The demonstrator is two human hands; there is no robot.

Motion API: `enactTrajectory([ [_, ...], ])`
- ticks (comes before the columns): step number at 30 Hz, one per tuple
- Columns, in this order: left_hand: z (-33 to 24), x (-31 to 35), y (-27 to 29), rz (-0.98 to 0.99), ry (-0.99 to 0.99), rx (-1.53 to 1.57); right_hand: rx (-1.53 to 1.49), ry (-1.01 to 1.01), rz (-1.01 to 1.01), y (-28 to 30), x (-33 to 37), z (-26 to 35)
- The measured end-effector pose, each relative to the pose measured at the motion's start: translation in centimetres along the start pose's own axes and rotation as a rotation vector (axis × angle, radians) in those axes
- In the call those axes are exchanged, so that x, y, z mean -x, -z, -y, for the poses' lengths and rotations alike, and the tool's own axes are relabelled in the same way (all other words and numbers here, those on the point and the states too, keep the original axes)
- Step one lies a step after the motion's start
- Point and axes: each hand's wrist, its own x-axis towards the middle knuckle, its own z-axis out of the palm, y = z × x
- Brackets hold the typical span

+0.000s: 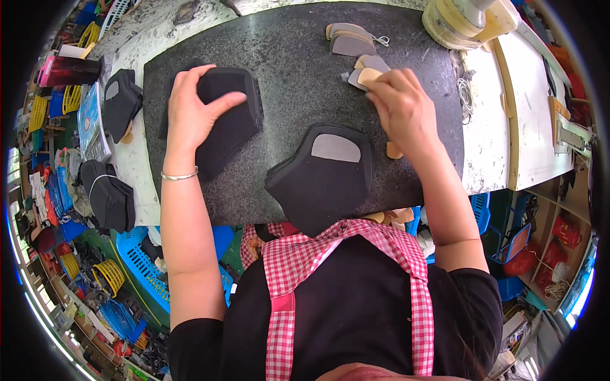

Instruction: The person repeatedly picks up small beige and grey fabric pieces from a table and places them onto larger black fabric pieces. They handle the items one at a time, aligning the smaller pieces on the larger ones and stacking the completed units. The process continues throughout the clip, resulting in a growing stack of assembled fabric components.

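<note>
My left hand (198, 109) lies over the top of a stack of black fabric pieces (232, 120), thumb spread away from the fingers. My right hand (406, 108) has its fingers drawn together in a pinch at a small pile of grey and tan curved patches (370, 73). Whether a patch is between those fingertips is hidden. Nearer to me, a second black stack (324, 178) carries a light grey patch (337, 148) on its top piece. A tan patch (394, 150) lies partly under my right wrist.
A dark stone slab (292, 76) covers the bench's middle. Farther back are another patch pile (351, 41) and a glue-stained tub (454, 25). At the left lie black bundles (107, 195), a blue booklet (93, 124) and a dark cup (70, 71). A blue basket (136, 260) stands below.
</note>
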Motion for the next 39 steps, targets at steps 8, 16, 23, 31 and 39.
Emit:
enactTrajectory([
  [8, -1.0, 1.2, 1.2, -0.3, -0.231, 0.048, -0.008, -0.017, -0.073, 0.0, -0.2, 0.5],
  [16, -13.0, 7.4, -1.8, 0.172, -0.195, 0.377, 0.076, 0.076, -0.028, -0.1, -0.4, 0.5],
  [23, -13.3, 8.8, -5.0, 0.054, -0.327, 0.118, 0.033, 0.222, -0.044, 0.0, -0.5, -0.7],
  [31, -13.1, 5.8, -3.2, 0.49, 0.246, 1.122, -0.331, 0.342, -0.296, 2.3, -1.2, 4.2],
  [39, -13.3, 6.4, -3.0, 0.461, 0.193, 1.073, -0.435, 0.324, -0.216, 3.8, -1.5, 5.4],
])
